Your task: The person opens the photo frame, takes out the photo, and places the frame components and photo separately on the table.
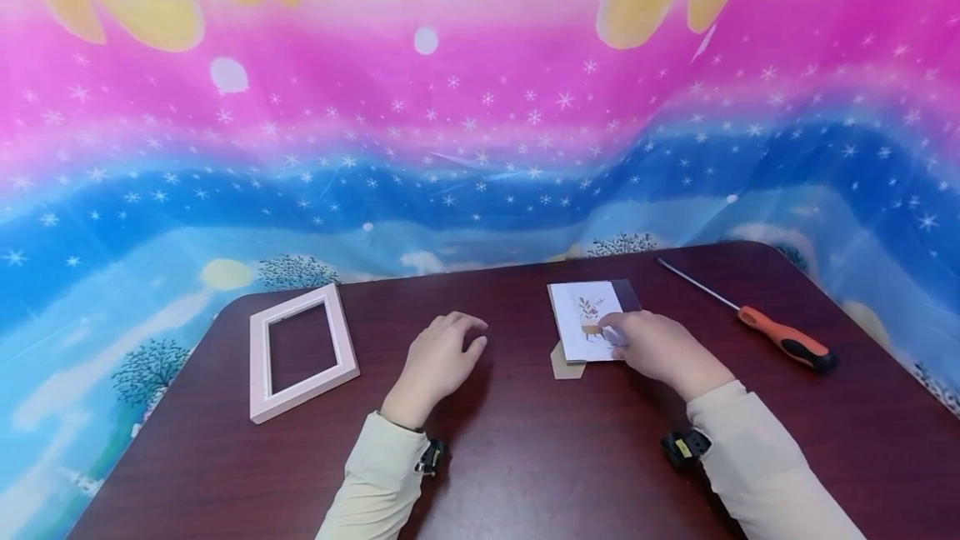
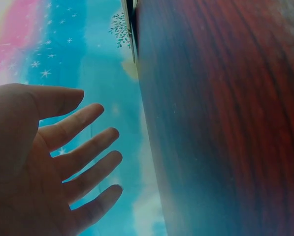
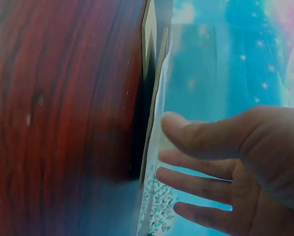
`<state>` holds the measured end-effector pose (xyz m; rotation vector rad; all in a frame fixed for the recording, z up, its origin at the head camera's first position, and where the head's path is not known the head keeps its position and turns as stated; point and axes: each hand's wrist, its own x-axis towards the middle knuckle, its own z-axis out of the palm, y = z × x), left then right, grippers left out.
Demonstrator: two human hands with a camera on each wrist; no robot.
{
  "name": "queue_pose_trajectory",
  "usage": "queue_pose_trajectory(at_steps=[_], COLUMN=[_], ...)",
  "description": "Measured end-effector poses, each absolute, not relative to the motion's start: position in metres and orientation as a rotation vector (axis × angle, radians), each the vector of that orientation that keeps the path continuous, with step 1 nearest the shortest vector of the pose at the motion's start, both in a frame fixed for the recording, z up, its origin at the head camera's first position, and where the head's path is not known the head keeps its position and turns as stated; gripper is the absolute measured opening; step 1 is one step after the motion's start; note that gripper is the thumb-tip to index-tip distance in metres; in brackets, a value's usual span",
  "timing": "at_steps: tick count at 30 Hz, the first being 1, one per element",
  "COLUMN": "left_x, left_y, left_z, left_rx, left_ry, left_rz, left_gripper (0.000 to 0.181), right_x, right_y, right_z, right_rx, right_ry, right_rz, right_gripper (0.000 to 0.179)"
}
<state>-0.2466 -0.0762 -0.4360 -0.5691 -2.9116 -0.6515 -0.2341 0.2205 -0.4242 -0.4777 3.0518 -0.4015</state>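
Note:
In the head view my right hand (image 1: 660,348) is at the right edge of a white picture card (image 1: 573,315) with a plant drawing. Thumb and fingers pinch a thin clear sheet (image 3: 191,73), seen faintly rising from the card in the right wrist view. A greyish see-through part shows past the card's right side. Under the card lies a thin backing board with a tan stand flap (image 1: 568,363) poking out at the front. My left hand (image 1: 444,361) hovers over the table's middle, fingers loosely bent and spread, holding nothing.
A pale pink picture frame (image 1: 262,357) with an open middle lies at the table's left. An orange-and-black screwdriver (image 1: 780,336) rests at the right, its shaft toward the back. The dark wooden table (image 1: 510,457) meets a colourful cloth backdrop (image 1: 480,123).

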Motion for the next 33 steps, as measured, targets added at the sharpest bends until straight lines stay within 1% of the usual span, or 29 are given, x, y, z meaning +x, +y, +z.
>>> queue_pose_trajectory(at_steps=[6,11,14,20,26,33], left_x=[-0.246,-0.246,-0.246,-0.246,-0.247,-0.246], left_y=[-0.077,-0.077,-0.077,-0.076,-0.076,-0.077], left_z=[-0.437,-0.436,-0.436,-0.436,-0.437,-0.437], left_rx=[-0.578,-0.582,-0.584,-0.594,-0.594,-0.596], left_ry=[-2.918,-2.921,-2.923,-2.929,-2.933,-2.938], left_rz=[-0.641,-0.638,-0.642,-0.636,-0.624,-0.618], left_gripper=[0.026,0.026,0.027,0.027,0.027,0.027], right_x=[-0.229,-0.226,-0.225,-0.226,-0.226,-0.226], right_y=[0.202,0.191,0.189,0.188,0.188,0.189], right_z=[-0.428,-0.433,-0.435,-0.436,-0.434,-0.429], right_rx=[-0.654,-0.773,-0.784,-0.824,-0.775,-0.711], right_ry=[3.103,3.089,3.103,3.171,3.166,3.14], right_rz=[-0.423,-0.409,-0.357,-0.301,-0.288,-0.349], right_gripper=[0.033,0.038,0.039,0.031,0.033,0.019])
